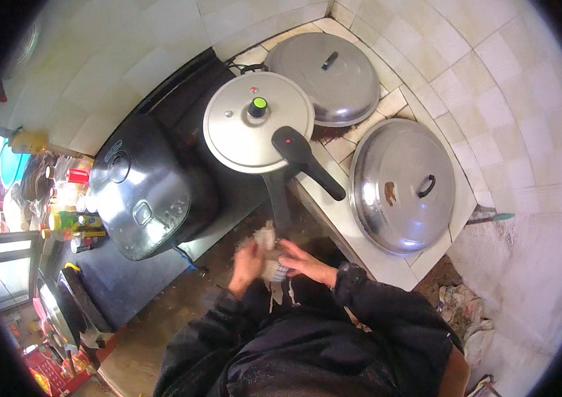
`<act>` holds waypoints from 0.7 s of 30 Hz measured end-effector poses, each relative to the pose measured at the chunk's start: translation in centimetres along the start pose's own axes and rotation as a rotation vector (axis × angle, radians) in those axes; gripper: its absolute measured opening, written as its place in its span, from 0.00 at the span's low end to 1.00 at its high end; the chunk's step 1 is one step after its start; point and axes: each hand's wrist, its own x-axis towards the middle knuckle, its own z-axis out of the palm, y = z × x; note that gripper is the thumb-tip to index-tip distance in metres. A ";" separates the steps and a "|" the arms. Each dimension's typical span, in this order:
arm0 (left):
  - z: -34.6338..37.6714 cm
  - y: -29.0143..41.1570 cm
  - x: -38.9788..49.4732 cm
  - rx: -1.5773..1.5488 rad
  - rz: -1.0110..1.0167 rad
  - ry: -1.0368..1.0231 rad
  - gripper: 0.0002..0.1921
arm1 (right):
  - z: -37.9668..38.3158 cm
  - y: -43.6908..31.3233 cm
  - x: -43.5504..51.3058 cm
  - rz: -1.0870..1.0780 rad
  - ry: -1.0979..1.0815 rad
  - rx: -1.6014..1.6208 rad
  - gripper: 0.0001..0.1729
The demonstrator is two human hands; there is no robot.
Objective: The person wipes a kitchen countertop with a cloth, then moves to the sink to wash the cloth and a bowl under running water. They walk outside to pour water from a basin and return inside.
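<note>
My left hand [246, 263] and my right hand [305, 263] are close together in front of my waist. Between them is a pale, crumpled cloth-like piece [267, 237], blurred at its left edge, and both hands grip it. A grey striped part [279, 273] shows below my right fingers; whether it belongs to the same piece I cannot tell. Just beyond my hands stands a pressure cooker [236, 141], lid on, with a green-topped valve knob [258, 105]. Its black upper handle [318, 171] points towards the right, while a lower dark handle [277, 198] is swung out of line with it.
A black rice cooker [152, 208] stands left on the dark counter [132, 283], with several bottles [70, 221] behind it. Two domed metal lids, one at the back [301, 74] and one at the right [385, 218], cover part of the tiled stove top [400, 270]. Tiled walls enclose the corner.
</note>
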 end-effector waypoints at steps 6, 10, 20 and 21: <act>2.4 1.9 -1.0 -0.759 -0.049 -0.136 0.19 | -6.5 1.2 4.2 -0.291 0.422 -0.118 0.22; 1.4 -1.7 -1.8 -0.611 -0.060 -0.125 0.19 | -12.0 -2.1 5.4 -0.555 0.665 -1.224 0.32; -1.0 -14.7 -12.0 -0.578 -0.179 -0.091 0.15 | -12.9 11.7 -2.4 -0.190 0.710 -1.160 0.21; -1.5 -16.0 -13.3 -0.621 -0.182 -0.059 0.15 | -13.1 11.8 -2.5 -0.126 0.521 -1.079 0.22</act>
